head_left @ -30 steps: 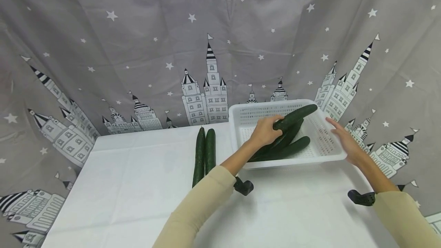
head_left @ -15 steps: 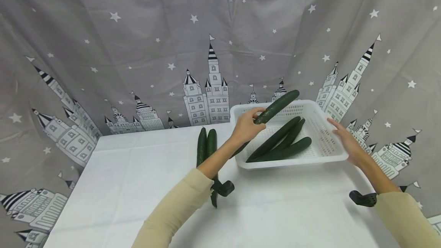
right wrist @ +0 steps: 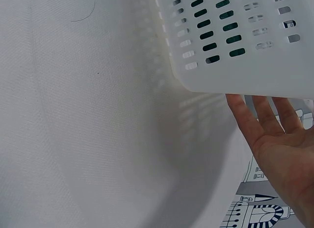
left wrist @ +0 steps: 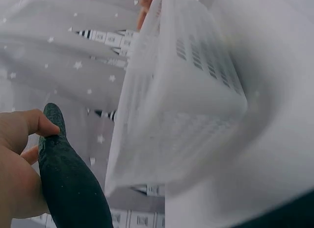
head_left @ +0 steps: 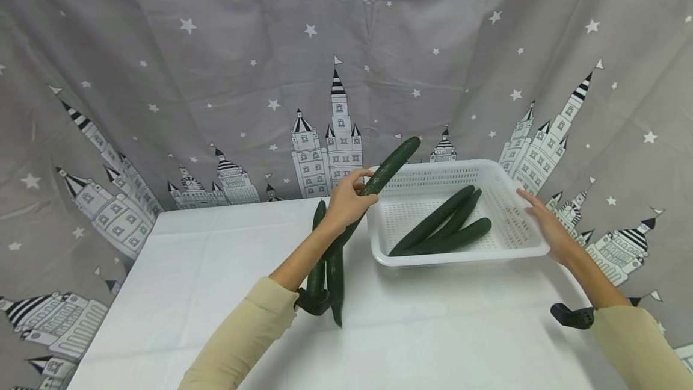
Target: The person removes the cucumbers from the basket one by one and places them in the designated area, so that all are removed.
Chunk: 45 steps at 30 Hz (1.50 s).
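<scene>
One cucumber [head_left: 394, 164] is pinched in your left hand [head_left: 346, 202] above the white worktop [head_left: 216, 294], near the basket [head_left: 460, 258] — your right hand [head_left: 551, 227], fingers straight, touches the basket's side — with a grey castle-printed curtain [head_left: 233, 35] behind.

A basket [right wrist: 216, 82] of smooth plastic; finely bumpy cucumber [left wrist: 73, 184]; matt curtain [head_left: 243, 17], probably cloth.

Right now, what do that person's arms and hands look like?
The left sleeve and right sleeve are long and plain beige. Just past them, the left wrist camera and right wrist camera are black with rounded ends. The left hand and right hand wear no gloves.
</scene>
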### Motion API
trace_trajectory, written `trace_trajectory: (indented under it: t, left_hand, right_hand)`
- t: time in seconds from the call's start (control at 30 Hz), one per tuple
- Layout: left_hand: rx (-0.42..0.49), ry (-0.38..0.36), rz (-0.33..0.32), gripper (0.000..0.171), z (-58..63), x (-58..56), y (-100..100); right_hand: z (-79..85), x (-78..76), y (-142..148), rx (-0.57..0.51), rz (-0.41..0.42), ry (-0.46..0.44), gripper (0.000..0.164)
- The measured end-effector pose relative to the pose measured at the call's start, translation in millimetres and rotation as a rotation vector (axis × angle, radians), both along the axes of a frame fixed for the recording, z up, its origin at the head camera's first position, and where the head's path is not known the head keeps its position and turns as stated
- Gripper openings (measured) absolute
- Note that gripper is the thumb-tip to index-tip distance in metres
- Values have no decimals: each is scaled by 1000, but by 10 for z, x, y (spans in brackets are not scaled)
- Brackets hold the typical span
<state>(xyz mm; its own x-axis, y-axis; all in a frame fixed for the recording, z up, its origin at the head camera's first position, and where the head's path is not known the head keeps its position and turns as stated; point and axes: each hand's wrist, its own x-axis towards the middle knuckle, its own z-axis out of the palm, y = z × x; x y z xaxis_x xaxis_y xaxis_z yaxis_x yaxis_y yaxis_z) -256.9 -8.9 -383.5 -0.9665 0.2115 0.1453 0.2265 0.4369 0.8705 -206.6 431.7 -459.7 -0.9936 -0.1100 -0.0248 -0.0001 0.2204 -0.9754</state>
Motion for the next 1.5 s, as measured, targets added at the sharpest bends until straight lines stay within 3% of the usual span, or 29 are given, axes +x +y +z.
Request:
trace_trajectory:
  t: [0.4,0.77,0.93,1.17,1.5]
  left_hand:
    - [53,-120,151,52,-260,53,-660]
    - [72,-241,262,59,-594,153,-1119]
    - [105,-319,323,60,-788,200,-1224]
    - [117,-333,369,59,-1040,289,-1245]
    - [120,-331,396,58,-1172,332,-1190]
  right_hand:
    - [-16,7,16,-58,24,11,53]
    - [-6,5,16,-16,5,3,52]
    - [-5,11,7,-25,6,-2,52]
    - [2,13,11,-4,8,13,52]
    - [-3,17,-2,-24,12,17,52]
